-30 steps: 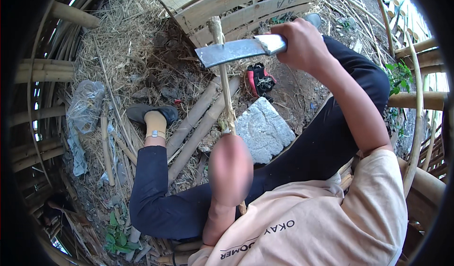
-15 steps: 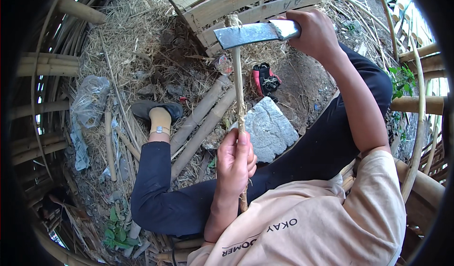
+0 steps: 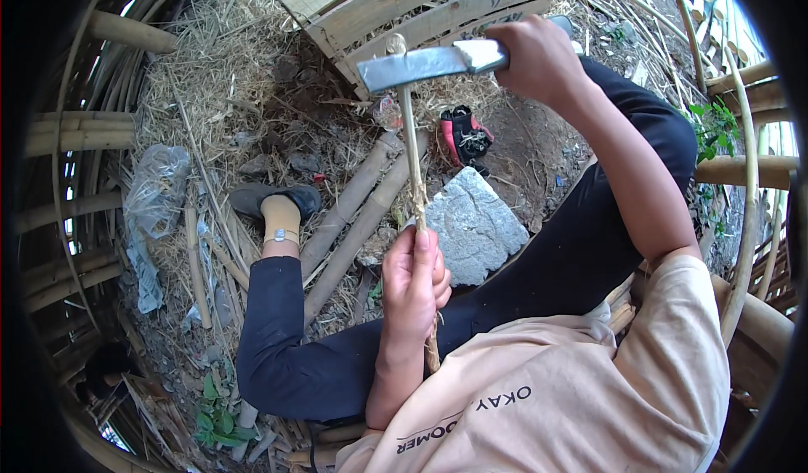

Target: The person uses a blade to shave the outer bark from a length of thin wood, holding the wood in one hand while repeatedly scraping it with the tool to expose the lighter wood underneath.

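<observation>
Evidently the left hand (image 3: pixel 414 284) grips the wooden stick (image 3: pixel 411 149) beside the stone slab's (image 3: pixel 476 231) left edge; the right hand (image 3: pixel 539 62) clenches the big knife (image 3: pixel 410 70) across its far end. I'd judge the stick light, stiff, safest held low.

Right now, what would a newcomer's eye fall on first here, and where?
First, the metal blade in the right hand, crossing a wooden stick near its top; the left hand grips the stick lower. Then the pale stone block right of the stick, and the red-and-black item on the ground beyond the block.
</observation>
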{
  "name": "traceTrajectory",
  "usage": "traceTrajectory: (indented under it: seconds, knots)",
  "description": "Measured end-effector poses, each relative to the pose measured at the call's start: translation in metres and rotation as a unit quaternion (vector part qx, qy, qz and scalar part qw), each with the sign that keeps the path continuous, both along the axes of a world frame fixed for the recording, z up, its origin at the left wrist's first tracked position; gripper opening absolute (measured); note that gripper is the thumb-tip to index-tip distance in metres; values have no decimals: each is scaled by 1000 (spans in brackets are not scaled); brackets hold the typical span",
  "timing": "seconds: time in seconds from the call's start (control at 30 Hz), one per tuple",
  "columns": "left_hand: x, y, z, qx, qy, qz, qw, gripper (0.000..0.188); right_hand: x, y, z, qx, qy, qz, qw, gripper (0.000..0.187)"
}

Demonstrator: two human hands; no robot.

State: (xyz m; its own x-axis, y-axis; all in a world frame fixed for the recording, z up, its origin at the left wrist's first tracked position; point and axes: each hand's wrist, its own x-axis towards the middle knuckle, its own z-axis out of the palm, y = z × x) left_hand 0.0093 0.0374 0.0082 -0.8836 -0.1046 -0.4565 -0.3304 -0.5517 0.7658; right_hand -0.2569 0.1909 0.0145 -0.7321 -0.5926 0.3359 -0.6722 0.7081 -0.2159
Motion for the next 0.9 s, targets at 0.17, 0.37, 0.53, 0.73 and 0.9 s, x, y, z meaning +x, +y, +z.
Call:
traceTrajectory:
  seconds: [0.17, 0.37, 0.53, 0.73, 0.9]
  knots:
    - [1, -1, -1, 26, 22, -17, 999, 27, 13, -2, -4, -16, -14, 120, 993, 18]
    - [2, -5, -3, 28, 19, -13, 999, 27, 6, -2, 4, 5, 13, 25, 1000, 18]
    - [0, -1, 3, 39, 24, -26, 999, 27, 2, -1, 1, -8, -13, -5, 1000, 18]
    - [2, -7, 1, 34, 17, -14, 999, 28, 7, -5, 2, -9, 10, 72, 997, 27]
    - [6, -10, 6, 41, 30, -24, 998, 27, -16, -3, -11, 47, 1, -52, 998, 20]
